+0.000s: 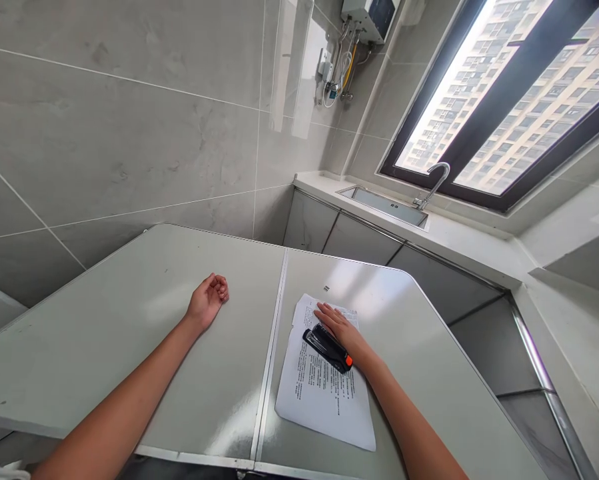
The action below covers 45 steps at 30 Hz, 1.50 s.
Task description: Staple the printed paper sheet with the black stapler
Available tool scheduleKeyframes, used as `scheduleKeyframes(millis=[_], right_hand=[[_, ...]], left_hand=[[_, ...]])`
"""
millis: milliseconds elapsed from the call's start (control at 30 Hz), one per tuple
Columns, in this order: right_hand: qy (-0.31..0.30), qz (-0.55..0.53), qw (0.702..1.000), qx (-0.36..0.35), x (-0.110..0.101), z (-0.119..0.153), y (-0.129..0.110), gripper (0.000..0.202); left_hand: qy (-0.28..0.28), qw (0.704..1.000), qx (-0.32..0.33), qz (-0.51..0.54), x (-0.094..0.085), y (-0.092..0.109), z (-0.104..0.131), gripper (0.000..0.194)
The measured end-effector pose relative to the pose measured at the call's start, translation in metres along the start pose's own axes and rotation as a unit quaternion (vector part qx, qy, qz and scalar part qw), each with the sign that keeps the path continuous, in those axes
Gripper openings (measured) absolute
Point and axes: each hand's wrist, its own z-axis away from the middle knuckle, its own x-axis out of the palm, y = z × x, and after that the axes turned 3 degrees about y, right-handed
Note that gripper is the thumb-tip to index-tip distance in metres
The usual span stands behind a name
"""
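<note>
My right hand (340, 328) lies flat, fingers stretched out, on the upper part of a printed sheet of paper (324, 420). Just left of that hand, a black stapler (324, 348) with an orange end rests aslant on the paper; whether hand and stapler touch, I cannot tell. My left hand (208, 300) rests on the table's left half, away from the paper, its fingers curled in with nothing visible in them. Beyond the paper's top edge sit small dark bits (326, 288), perhaps staples.
The pale table (129, 320) has a metal seam down its middle. Behind it runs a counter (472, 257) with a sink (384, 203) and a faucet (436, 180) under a window. A grey tiled wall (129, 133) stands at the left and back.
</note>
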Motion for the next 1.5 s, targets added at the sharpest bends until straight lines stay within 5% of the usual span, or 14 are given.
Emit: scheduleKeyframes(millis=[300,800,1033,1300,1400,1500], right_hand=[[-0.058,-0.01,0.989,-0.137,0.021,-0.013,-0.048,0.047],[-0.058,0.042,0.99,-0.125,0.055,-0.052,-0.099,0.048],[-0.042,0.046,0.989,-0.136,0.085,-0.093,-0.145,0.047],[-0.023,0.034,0.991,-0.125,0.115,-0.136,-0.187,0.047],[0.003,0.004,0.99,-0.139,0.116,-0.14,-0.191,0.046],[0.047,-0.01,0.992,-0.114,0.099,-0.133,-0.17,0.046]], left_hand=[[-0.003,1.0,0.01,-0.021,-0.004,-0.004,-0.001,0.031],[-0.009,0.991,0.068,-0.112,0.002,-0.008,0.002,0.032],[-0.023,0.999,0.022,-0.001,0.002,0.013,0.005,0.058],[-0.031,0.998,0.011,0.049,-0.021,0.044,0.003,0.063],[-0.064,0.997,0.001,0.043,-0.024,0.044,0.005,0.064],[-0.073,0.996,-0.01,0.041,-0.022,0.04,0.004,0.064]])
